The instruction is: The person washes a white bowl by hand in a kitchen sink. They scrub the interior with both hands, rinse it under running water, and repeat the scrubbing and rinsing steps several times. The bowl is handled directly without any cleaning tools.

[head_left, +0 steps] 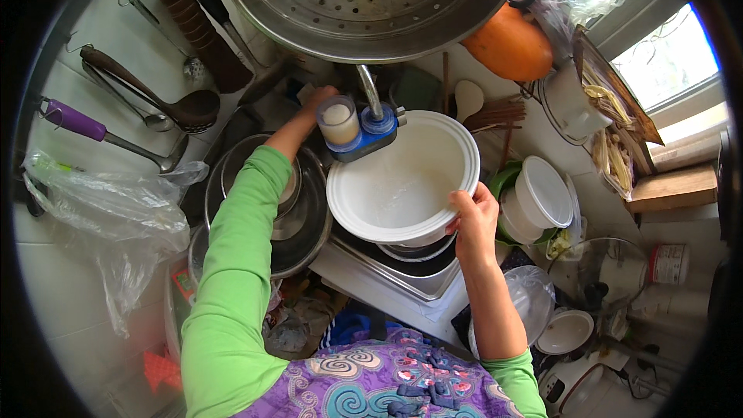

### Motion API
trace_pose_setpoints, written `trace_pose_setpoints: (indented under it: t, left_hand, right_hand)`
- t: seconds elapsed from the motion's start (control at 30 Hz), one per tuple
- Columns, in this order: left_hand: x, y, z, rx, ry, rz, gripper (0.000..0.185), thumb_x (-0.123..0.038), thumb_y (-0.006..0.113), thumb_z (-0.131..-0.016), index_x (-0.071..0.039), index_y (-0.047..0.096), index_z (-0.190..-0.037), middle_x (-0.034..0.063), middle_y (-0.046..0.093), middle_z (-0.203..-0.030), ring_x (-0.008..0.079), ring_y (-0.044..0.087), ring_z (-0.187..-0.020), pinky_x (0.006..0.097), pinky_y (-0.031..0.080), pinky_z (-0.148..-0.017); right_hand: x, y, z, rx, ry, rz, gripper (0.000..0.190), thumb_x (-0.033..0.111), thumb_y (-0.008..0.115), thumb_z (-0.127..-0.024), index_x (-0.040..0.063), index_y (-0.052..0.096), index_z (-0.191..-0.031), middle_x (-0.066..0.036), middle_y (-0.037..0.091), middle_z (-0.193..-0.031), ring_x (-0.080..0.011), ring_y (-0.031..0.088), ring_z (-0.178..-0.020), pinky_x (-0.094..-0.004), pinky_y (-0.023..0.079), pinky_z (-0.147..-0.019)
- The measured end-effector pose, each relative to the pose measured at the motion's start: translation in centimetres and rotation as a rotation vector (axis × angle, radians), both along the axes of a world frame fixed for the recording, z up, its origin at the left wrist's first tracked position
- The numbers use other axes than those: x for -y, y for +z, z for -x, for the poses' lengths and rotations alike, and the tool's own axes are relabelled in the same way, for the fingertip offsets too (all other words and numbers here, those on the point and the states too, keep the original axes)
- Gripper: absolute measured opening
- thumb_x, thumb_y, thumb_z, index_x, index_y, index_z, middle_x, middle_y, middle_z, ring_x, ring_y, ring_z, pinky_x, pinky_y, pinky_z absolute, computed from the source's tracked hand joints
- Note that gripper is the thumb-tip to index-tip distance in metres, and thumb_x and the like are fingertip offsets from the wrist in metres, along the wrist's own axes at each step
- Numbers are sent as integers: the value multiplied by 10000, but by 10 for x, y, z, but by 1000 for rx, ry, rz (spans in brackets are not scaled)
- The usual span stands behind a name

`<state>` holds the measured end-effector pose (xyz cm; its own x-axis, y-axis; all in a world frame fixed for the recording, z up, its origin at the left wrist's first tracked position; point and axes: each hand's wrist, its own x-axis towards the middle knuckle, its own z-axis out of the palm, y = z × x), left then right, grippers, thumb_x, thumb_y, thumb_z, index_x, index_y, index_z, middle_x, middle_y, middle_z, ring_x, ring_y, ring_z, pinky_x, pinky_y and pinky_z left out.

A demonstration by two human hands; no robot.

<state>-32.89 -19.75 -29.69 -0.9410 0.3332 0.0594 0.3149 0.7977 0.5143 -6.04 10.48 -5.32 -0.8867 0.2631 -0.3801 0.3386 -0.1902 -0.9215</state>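
A large white bowl [406, 186] is tilted over the sink under a tap fitted with a blue water filter [365, 142]. My right hand [476, 217] grips its right rim, thumb on the inside. Beyond the filter, my left hand [322, 96] reaches towards the back wall; its fingers are mostly hidden, so what it touches does not show. Below the bowl, the rim of a metal pan or basin [418, 252] shows in the sink. Under my left forearm stands a wide dark wok [302, 255] with a smaller metal pot [255, 145] in it.
A perforated metal steamer [371, 6] hangs overhead, near an orange pumpkin [511, 43]. Ladles [194, 110] and a clear plastic bag [127, 220] hang on the left wall. White plastic bowls [543, 191] in a green basin [502, 177] and a glass lid [601, 273] stand to the right.
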Motion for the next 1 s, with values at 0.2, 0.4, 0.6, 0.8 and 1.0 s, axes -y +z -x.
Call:
trace_pose_setpoints:
  t: [0.2,0.4,0.6,0.8,1.0]
  left_hand:
    - [3,12,-6,45,-104,-18,276,-302,595,-728,-38,651,-672,188,625,-735,336,629,-727,411,485,-602]
    - [10,4,-2,58,-90,-182,227,-246,615,-710,-21,647,-722,198,622,-736,316,625,-704,398,476,-593]
    - [-24,26,-2,190,-32,-366,202,-196,671,-695,-1,638,-736,169,623,-680,220,618,-643,352,472,-573]
    - [-35,45,-21,501,104,-713,213,-206,641,-758,2,644,-803,88,655,-771,151,602,-691,311,473,-616]
    - [-25,122,-125,-28,511,-480,160,-134,542,-818,-11,613,-892,121,645,-843,229,610,-742,314,461,-670]
  right_hand:
    - [1,1,-1,8,-1,3,196,87,532,-708,-30,545,-865,-44,542,-660,-90,454,-439,-207,377,-367]
    - [1,1,-3,16,-6,-3,178,86,532,-707,-22,545,-848,-41,531,-646,-91,452,-438,-210,377,-371]
    - [1,0,-6,13,-8,-1,177,87,537,-703,-18,545,-845,-40,531,-646,-88,452,-439,-208,372,-370]
    - [1,2,-14,-1,-10,-1,171,82,542,-705,-14,547,-847,-29,534,-650,-80,451,-437,-201,370,-368]
    - [-5,5,-32,-7,-21,-2,161,74,551,-709,-8,550,-848,-19,530,-639,-65,442,-427,-189,370,-365]
